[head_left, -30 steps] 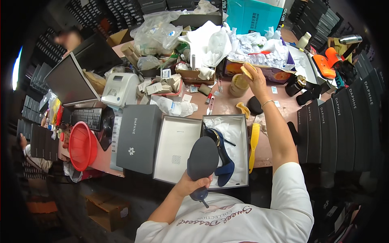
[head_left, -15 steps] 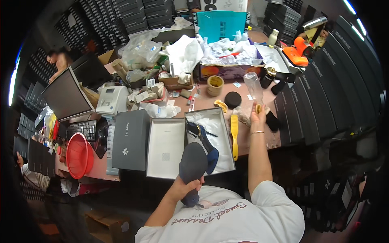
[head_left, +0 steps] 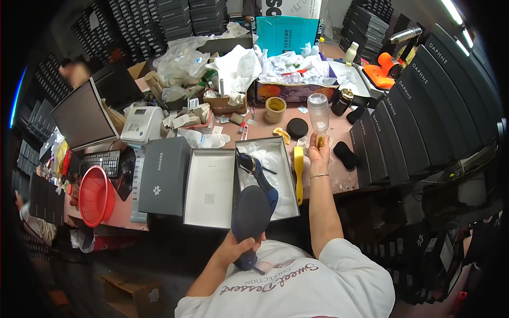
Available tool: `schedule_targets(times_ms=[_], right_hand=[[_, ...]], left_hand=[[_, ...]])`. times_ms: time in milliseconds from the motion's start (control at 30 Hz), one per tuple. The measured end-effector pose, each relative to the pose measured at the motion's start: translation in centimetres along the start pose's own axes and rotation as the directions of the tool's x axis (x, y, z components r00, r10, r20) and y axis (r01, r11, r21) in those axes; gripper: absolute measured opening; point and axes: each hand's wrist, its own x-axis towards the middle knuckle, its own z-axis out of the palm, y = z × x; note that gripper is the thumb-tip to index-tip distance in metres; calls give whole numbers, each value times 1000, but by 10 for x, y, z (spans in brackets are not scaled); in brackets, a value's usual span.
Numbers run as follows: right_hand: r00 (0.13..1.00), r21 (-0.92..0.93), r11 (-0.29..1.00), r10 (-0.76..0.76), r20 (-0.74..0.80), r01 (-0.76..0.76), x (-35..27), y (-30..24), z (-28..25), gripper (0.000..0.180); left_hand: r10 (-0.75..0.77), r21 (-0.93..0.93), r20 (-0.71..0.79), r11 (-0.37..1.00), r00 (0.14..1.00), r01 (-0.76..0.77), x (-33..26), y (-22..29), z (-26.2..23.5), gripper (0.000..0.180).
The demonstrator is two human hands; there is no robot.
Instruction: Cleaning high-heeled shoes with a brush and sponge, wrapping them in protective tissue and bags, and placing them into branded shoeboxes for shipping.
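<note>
My left hand [head_left: 239, 248] is wrapped round a dark blue high-heeled shoe [head_left: 250, 214], its sole turned up, close in front of my shirt. My right hand [head_left: 319, 152] reaches out over the table, fingers curled round a small yellowish-brown pad [head_left: 319, 141]. Just beyond the fingertips is a clear bottle [head_left: 318, 111]; whether they touch it I cannot tell. A second dark blue shoe [head_left: 260, 175] lies on white tissue in the open shoe box [head_left: 283, 204], partly hidden by the held one. A yellow-handled brush [head_left: 298, 177] lies between box and right forearm.
Left of the open box stand a closed grey shoe box [head_left: 164, 177] and a red basin [head_left: 97, 196]. Stacked dark boxes [head_left: 413, 116] rise at the right. Tape rolls [head_left: 275, 110], a round black lid [head_left: 297, 128] and a black jar [head_left: 342, 100] stand behind.
The view has shifted slightly, moving the table things left. My right hand and the bottle have shifted left too, and the bottle looks more upright. My left hand keeps hold of the shoe.
</note>
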Motion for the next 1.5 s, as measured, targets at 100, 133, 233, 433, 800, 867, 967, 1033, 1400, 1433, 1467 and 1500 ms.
schedule_targets(times_ms=[100, 133, 233, 433, 800, 867, 967, 1033, 1400, 1433, 1467, 1500], right_hand=[[996, -156, 984, -87, -11, 84, 13, 1, 11, 25], [964, -310, 916, -218, 150, 255, 10, 5, 26, 23], [709, -553, 445, -402, 580, 704, -8, 16, 100, 35], [265, -139, -445, 237, 935, 885, 46, 74, 135, 51], [673, -516, -442, 574, 466, 734, -77, 93, 191, 30], [425, -424, -193, 707, 565, 885, -159, 99, 202, 29], [293, -316, -152, 835, 466, 937, -220, 96, 196, 29], [354, -303, -239, 836, 419, 923, -224, 95, 182, 20], [400, -121, -390, 795, 456, 913, -225, 123, 196, 19], [269, -110, -248, 821, 503, 963, -240, 124, 202, 18], [150, -119, -102, 833, 532, 988, -261, 120, 202, 17], [145, -170, -64, 842, 520, 983, -255, 121, 203, 14]], left_hand=[[41, -144, 35, 989, 999, -36, 16, -1, -20, 74], [64, -220, 37, 974, 997, -54, 22, -2, -30, 78], [32, -215, 25, 976, 999, -26, 49, 6, -56, 86], [-51, -367, 8, 929, 999, 50, 97, 29, -73, 61], [-269, -47, -70, 963, 961, 266, 119, 127, -50, 20], [-304, -16, -63, 953, 950, 304, 120, 130, -51, 18], [-418, 52, -66, 906, 906, 421, 112, 128, -46, 15], [-497, 135, -71, 854, 865, 502, 109, 128, -39, 17], [-342, 154, -111, 922, 933, 356, 84, 133, -39, 19], [-283, 163, -188, 935, 940, 314, 85, 134, -38, 20], [-247, 156, -272, 942, 930, 296, 79, 132, -32, 20], [-275, 115, -241, 944, 931, 309, 84, 136, -31, 21]])
